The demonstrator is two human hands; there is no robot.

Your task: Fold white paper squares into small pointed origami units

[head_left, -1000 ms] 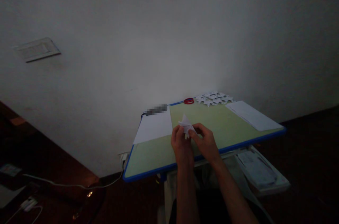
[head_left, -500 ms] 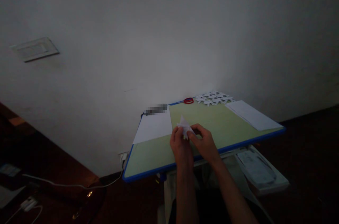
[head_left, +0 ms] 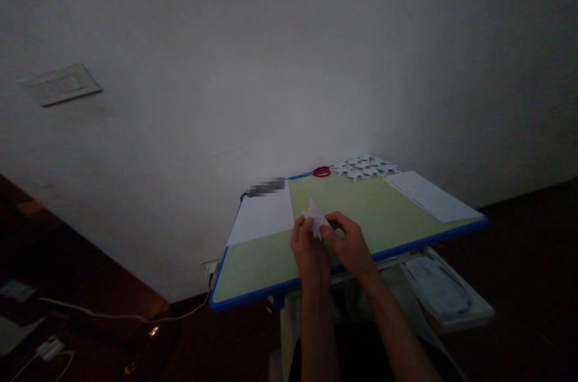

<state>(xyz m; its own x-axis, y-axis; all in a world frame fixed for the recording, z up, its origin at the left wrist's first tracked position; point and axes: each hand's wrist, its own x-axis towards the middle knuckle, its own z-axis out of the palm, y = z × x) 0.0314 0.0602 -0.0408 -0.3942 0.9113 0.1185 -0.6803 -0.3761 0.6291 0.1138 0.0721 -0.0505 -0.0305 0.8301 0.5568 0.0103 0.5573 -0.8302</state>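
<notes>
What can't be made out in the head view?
All in the head view:
- Held paper: partly hidden by left grip and right grip; folds blurred.
- Strip at the desk's far left: pixelated.
- Folded pieces: too small and crowded to count.
- Tray contents: too dim.

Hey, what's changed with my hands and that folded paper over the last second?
Only a little: the folded white paper has tilted slightly, its upper point now a touch lower in the picture. Nothing was taken up or let go; the left hand and right hand both still hold it. The red-handled scissors and white folded pieces stayed put.
</notes>
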